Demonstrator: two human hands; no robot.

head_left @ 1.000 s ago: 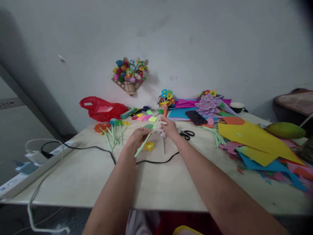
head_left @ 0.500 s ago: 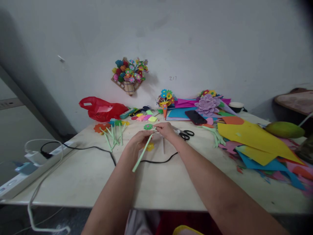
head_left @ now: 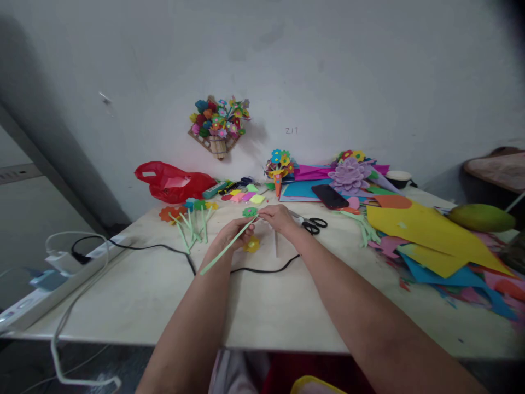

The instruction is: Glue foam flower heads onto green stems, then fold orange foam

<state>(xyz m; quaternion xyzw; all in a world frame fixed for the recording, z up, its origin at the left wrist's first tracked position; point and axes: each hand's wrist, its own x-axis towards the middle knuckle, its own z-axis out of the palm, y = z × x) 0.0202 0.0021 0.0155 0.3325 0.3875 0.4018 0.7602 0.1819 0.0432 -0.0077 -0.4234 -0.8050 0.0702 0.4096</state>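
Note:
A long pale green strip slants down to the left from my fingertips, passing over my left hand. My right hand pinches its upper end. The left fingers are curled in close to that end; what lies between them is hidden. Just beyond the left fingertips shows a green flower with a pink centre; whether it is held or lies on the table I cannot tell. Below the hands are a yellow flower and a thin whitish stick. Black-handled scissors lie beside my right wrist.
Several green strips and an orange flower lie left. A black cable crosses the table. To the right are a phone, more green strips and yellow sheets. A red bag is at the back; a power strip lines the left edge.
The free lower end of the green strip has swung left and slightly up, so the strip lies flatter across my left hand. Both hands stay almost in place.

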